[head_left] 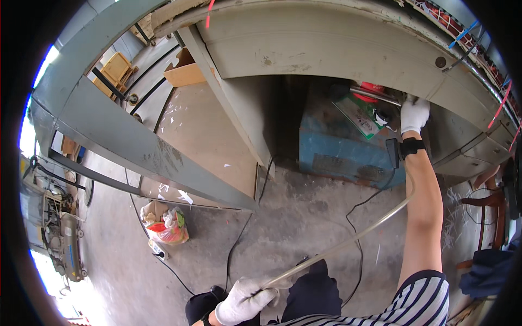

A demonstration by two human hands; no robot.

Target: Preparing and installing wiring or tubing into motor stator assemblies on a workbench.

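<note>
A long clear, flexible tube runs from my lap up to the right and bends beside my right forearm. My left hand, in a white glove, is closed around its lower end. Under the bench, my right hand, also gloved, reaches in with fingers curled at the end of a shiny metal rod. The rod's far end is dark. Below the rod, a green and white flat package lies on a blue metal box, with a red item behind. The fingertips of my right hand are partly hidden.
The grey bench edge hangs over my right hand. At left stand a slanted grey frame and a board shelf with white scraps. A bag of rubbish, a power strip and black cables lie on the floor. A wooden chair stands right.
</note>
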